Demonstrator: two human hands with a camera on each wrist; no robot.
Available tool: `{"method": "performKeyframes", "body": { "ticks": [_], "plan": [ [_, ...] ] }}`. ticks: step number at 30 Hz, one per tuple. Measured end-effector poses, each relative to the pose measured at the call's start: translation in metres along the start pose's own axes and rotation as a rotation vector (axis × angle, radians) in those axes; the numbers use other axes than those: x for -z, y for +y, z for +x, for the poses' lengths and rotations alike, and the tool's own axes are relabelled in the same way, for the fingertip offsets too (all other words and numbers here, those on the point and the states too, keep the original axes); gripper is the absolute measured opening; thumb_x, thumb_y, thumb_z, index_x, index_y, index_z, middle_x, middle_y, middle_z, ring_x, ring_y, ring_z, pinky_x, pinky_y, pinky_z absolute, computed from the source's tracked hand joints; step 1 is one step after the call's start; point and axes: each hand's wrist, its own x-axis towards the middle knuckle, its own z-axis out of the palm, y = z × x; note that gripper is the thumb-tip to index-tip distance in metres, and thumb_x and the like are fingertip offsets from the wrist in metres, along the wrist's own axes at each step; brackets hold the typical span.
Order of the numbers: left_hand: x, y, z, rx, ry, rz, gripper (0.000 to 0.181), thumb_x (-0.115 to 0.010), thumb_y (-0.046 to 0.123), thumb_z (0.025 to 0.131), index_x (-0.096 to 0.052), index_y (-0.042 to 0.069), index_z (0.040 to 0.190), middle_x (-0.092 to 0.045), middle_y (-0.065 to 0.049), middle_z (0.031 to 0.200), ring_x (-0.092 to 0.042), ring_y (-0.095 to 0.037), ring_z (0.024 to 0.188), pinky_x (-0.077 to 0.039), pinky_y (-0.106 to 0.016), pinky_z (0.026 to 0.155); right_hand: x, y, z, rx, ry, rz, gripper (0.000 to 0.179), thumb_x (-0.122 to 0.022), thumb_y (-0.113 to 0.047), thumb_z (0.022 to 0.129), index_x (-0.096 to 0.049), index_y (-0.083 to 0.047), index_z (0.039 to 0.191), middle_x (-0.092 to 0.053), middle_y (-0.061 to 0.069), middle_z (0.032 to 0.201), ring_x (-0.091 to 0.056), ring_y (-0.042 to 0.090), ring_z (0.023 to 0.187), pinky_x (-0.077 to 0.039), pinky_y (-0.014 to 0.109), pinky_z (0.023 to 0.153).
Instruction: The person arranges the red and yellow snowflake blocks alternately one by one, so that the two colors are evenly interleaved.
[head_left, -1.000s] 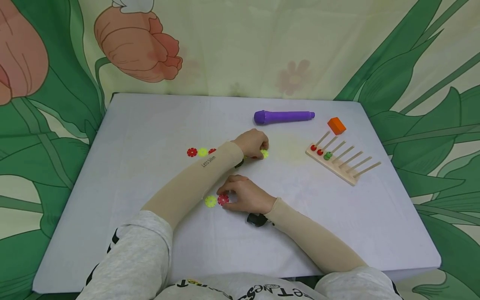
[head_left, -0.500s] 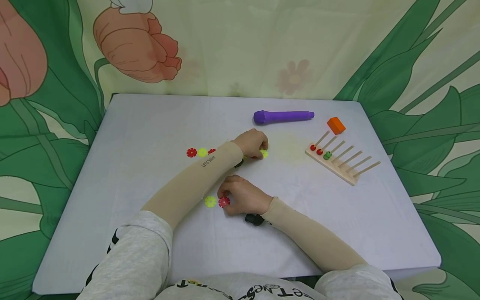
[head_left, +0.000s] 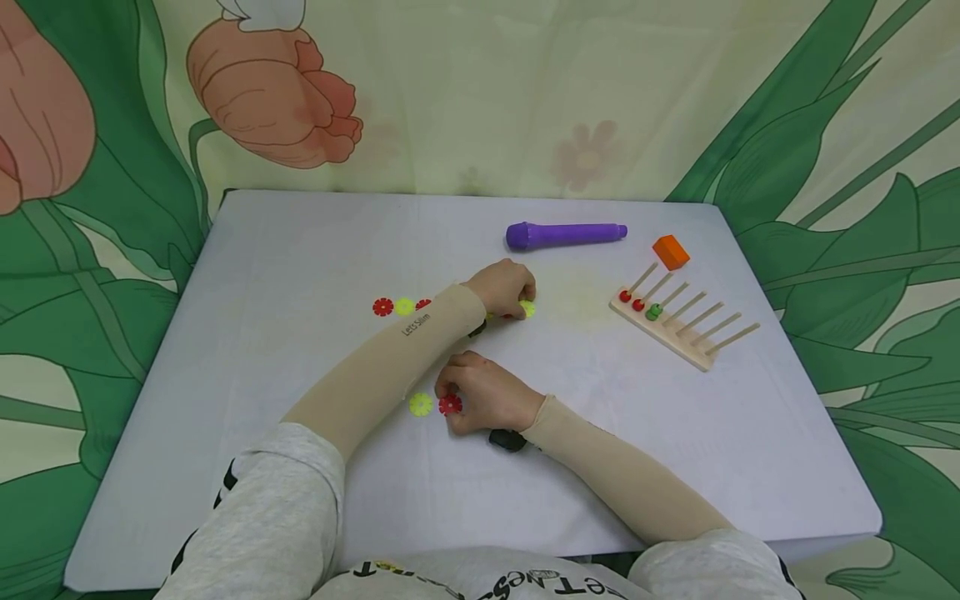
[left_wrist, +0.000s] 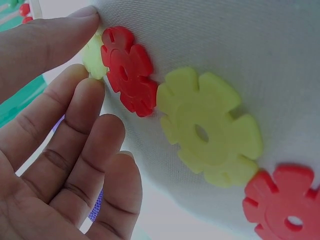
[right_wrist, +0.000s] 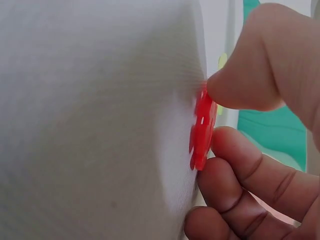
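My left hand (head_left: 506, 283) reaches across to the right end of a row of red and yellow notched plastic discs. Its thumb and fingers pinch the end yellow disc (left_wrist: 93, 59), partly hidden by the fingertips. Beside that lie a red disc (left_wrist: 129, 72) and a larger-looking yellow disc (left_wrist: 210, 127), edge to edge on the cloth. Nearer the body, my right hand (head_left: 491, 396) holds a red disc (right_wrist: 203, 132) by its edges, between thumb and fingers at the cloth. Just left of it lies a loose yellow disc (head_left: 421, 405). My left forearm hides the row's middle.
A purple toy microphone (head_left: 566, 235) lies at the back. To the right are an orange block (head_left: 671, 252) and a wooden peg stand (head_left: 667, 329) with red and green beads. The row's left end shows a red disc (head_left: 382, 307). White cloth covers the table (head_left: 247, 275).
The right hand's fingers have closed in on the red disc, which has shifted slightly right, away from the loose yellow disc. My left hand stays in place.
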Motion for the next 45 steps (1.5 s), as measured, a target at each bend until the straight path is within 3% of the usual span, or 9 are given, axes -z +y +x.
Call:
{"method": "performKeyframes", "body": {
  "ticks": [5, 12, 18, 25, 32, 45],
  "plan": [
    [-0.0003, -0.0002, -0.0004, -0.003, -0.001, -0.004, 0.029, -0.085, 0.017, 0.087, -0.076, 0.008, 0.114, -0.071, -0.004, 0.101, -0.058, -0.014, 0.090, -0.052, -0.030, 0.090, 0.0001, 0.0003, 0.0001, 0.009, 0.006, 0.005, 0.020, -0.077, -0.012, 0.072, -0.071, -0.013, 0.092, -0.064, -0.003, 0.088, -0.054, 0.011, 0.086, -0.048, 0.025, 0.085],
    [-0.0006, -0.0018, 0.0012, -0.016, 0.000, -0.008, 0.029, -0.085, 0.017, 0.087, -0.076, 0.008, 0.112, -0.070, -0.004, 0.098, -0.057, -0.014, 0.089, -0.052, -0.030, 0.088, 0.0051, 0.0009, -0.0045, -0.038, -0.027, 0.035, 0.029, -0.080, -0.014, 0.076, -0.073, -0.010, 0.103, -0.068, -0.002, 0.102, -0.060, 0.013, 0.095, -0.053, 0.028, 0.091],
    [-0.0006, -0.0034, 0.0031, -0.020, 0.005, -0.010, 0.028, -0.085, 0.017, 0.086, -0.076, 0.008, 0.111, -0.069, -0.003, 0.094, -0.057, -0.013, 0.087, -0.051, -0.029, 0.087, 0.0068, 0.0021, -0.0021, -0.035, -0.041, 0.068, 0.022, -0.078, -0.010, 0.076, -0.073, -0.011, 0.097, -0.067, -0.003, 0.096, -0.059, 0.012, 0.092, -0.051, 0.027, 0.088],
    [0.0002, -0.0014, 0.0010, -0.017, -0.002, -0.016, 0.028, -0.084, 0.016, 0.087, -0.076, 0.007, 0.112, -0.070, -0.004, 0.096, -0.057, -0.014, 0.087, -0.051, -0.028, 0.087, 0.0031, -0.0006, 0.0013, -0.025, -0.052, -0.024, 0.025, -0.078, -0.010, 0.070, -0.069, -0.012, 0.093, -0.061, -0.003, 0.089, -0.052, 0.011, 0.086, -0.046, 0.025, 0.082],
    [0.0004, -0.0008, 0.0003, -0.011, 0.001, -0.009, 0.029, -0.085, 0.017, 0.087, -0.076, 0.008, 0.113, -0.069, -0.003, 0.096, -0.056, -0.014, 0.089, -0.051, -0.029, 0.088, 0.0011, -0.0054, -0.0010, 0.036, 0.005, -0.139, 0.026, -0.074, -0.010, 0.067, -0.067, -0.012, 0.092, -0.058, -0.004, 0.084, -0.052, 0.010, 0.081, -0.047, 0.025, 0.080],
    [0.0007, -0.0016, 0.0005, -0.016, -0.002, -0.016, 0.029, -0.085, 0.017, 0.087, -0.076, 0.007, 0.113, -0.068, -0.003, 0.095, -0.056, -0.014, 0.088, -0.051, -0.029, 0.087, 0.0019, -0.0013, -0.0036, 0.051, 0.044, -0.137, 0.024, -0.073, -0.009, 0.068, -0.067, -0.013, 0.090, -0.059, -0.003, 0.083, -0.051, 0.009, 0.078, -0.047, 0.024, 0.079]
  ]
}}
